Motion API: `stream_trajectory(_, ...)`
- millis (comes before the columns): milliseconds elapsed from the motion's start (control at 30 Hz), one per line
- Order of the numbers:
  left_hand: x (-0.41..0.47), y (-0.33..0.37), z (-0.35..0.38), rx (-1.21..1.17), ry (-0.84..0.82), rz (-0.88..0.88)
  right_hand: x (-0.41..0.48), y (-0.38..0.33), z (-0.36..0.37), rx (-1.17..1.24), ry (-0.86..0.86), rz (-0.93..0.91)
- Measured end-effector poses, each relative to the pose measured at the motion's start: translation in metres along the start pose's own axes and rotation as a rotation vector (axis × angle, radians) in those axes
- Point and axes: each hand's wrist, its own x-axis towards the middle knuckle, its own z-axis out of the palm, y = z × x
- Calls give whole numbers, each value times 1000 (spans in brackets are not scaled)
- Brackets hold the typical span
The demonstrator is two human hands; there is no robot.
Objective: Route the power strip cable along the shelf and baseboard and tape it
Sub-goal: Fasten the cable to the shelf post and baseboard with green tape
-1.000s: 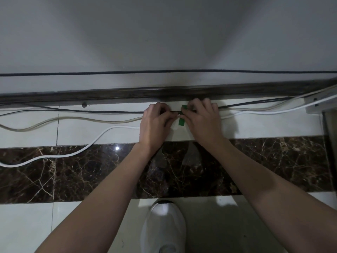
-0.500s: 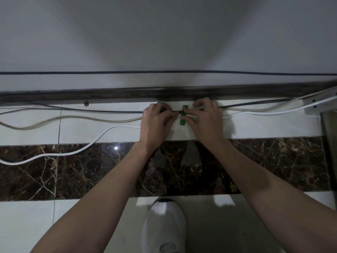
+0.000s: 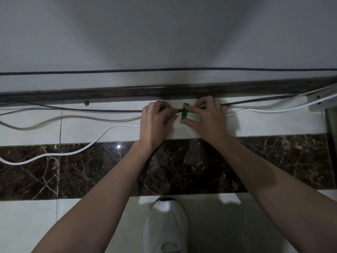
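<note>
A short strip of green tape [image 3: 184, 114] lies across a thin black cable [image 3: 102, 110] on the pale floor tile just below the dark baseboard [image 3: 109, 93]. My left hand [image 3: 156, 121] pinches the black cable left of the tape. On the tape's other side, my right hand [image 3: 207, 117] pinches the strip, thumb at its lower end and fingers over its top. A beige cable [image 3: 73, 118] and a white cable [image 3: 102, 136] also run along the floor and pass under my hands.
A white power strip [image 3: 322, 102] lies at the right edge by the baseboard. Another black cable [image 3: 164, 69] runs along the wall above. A dark marble floor band [image 3: 73, 170] crosses below my hands, and my white shoe [image 3: 166, 223] stands at the bottom centre.
My hands have drawn slightly apart, so more of the green tape shows. My right thumb has moved to its lower end.
</note>
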Motion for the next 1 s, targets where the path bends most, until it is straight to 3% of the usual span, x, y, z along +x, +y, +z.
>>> stream_trajectory(167,-1,7,-3,51,-38,-19,-4,-2,-3,-18,-41,1)
stream_trajectory(400,13,20,7,48,-49,67,-25,9,-11,50,125,77)
stream_trajectory(567,12,22,15,89,-42,-34,-22,9,-11,76,150,88)
stream_trajectory(767,12,22,12,214,-50,1,-21,8,-8,84,153,104)
stream_trajectory(1000,12,18,12,170,-136,-45,-21,9,-9,58,160,92)
